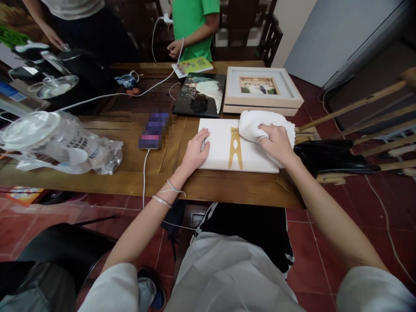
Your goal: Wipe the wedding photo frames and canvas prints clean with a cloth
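A flat white panel (219, 149) lies on the wooden table in front of me, with a gold A-shaped piece (234, 161) on its face. My left hand (196, 151) holds the panel's left edge, fingers curled over the top and thumb bent. In my right hand (276, 143) is a bunched white cloth (251, 121), pressed on the panel's right side. The cloth covers the upper right corner and touches the area beside the gold piece. Part of the right hand's fingers sink into the cloth and are hidden.
Behind the panel lie a dark glossy photo panel (199, 95) and stacked pale wooden picture frames (266, 102). A charging phone (153, 130), plastic-wrapped containers (65, 143) and a kettle (69, 60) stand left. A person in green (195, 26) and another person stand across the table (130, 177).
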A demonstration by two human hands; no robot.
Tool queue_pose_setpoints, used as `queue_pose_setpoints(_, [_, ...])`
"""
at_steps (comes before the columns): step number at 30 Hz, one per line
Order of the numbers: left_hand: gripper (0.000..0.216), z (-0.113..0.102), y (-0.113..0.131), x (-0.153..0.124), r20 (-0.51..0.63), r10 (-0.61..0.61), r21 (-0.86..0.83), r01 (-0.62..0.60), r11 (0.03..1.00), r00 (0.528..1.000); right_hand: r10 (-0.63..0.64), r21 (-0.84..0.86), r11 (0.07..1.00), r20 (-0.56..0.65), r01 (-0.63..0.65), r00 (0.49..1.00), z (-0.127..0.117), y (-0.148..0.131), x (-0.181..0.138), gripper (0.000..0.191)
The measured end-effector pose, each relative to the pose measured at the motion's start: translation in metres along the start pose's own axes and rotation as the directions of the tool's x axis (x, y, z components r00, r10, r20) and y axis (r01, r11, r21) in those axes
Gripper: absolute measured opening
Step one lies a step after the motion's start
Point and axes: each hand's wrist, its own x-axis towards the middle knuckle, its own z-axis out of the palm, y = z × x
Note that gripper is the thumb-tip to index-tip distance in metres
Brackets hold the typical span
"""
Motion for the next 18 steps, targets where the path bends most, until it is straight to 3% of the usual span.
queue_pose_setpoints(4, [0.038,0.0,0.001,0.0,0.003,-0.003,-0.003,0.003,1.0,1.0,-0.049,0.012,0.999,0.042,0.048,0.998,-0.008,-0.017,-0.042,0.013])
queue_pose_setpoints(10, [0.037,0.001,0.0,0.0,-0.003,-0.002,-0.013,0.002,1.0,1.0,-0.124,0.127,0.986,0.144,0.106,0.982,-0.042,-0.047,-0.099,0.012])
queue_pose_setpoints(14, [0.038,0.001,-0.002,0.001,0.004,0.005,-0.015,-0.005,1.0,1.0,-0.108,0.178,0.982,0.223,0.068,0.969,-0.049,-0.038,-0.086,0.012])
queue_pose_setpoints(18, [0.039,0.001,-0.001,0.0,0.004,0.005,-0.006,-0.005,1.0,1.0,-0.031,0.184,0.983,0.206,-0.008,0.978,-0.038,-0.01,-0.04,0.01])
